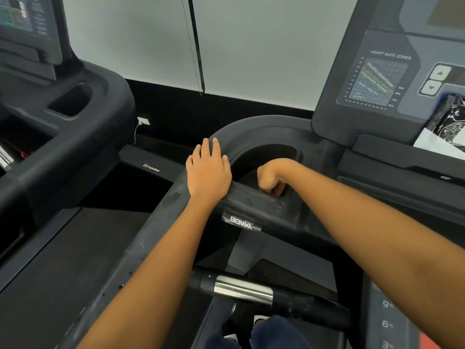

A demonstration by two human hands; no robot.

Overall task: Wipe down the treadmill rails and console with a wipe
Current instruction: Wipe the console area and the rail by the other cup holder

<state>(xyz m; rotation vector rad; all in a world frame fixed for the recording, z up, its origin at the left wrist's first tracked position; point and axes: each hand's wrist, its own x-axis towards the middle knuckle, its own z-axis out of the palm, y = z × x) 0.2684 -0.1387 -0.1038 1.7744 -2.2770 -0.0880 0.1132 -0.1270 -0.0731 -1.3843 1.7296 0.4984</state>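
The left hand (208,170) is lying flat on the curved treadmill rail (164,210), fingers straight and close together. The right hand (273,176) is dipping into the cup pocket (271,152), fingers curled; I cannot tell whether they are holding anything. The console (364,79) is standing right, with a crinkled packet (450,119) leaning on it.

Even indoor light; edges warped, maybe blurry.

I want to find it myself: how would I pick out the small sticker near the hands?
Start at the big console on the right and follow the curved black rail leftward to the flat left hand. Below and right of that wrist, on the rail's near face, sits the sticker: the only pale label there, reading BIGWAY upside down.
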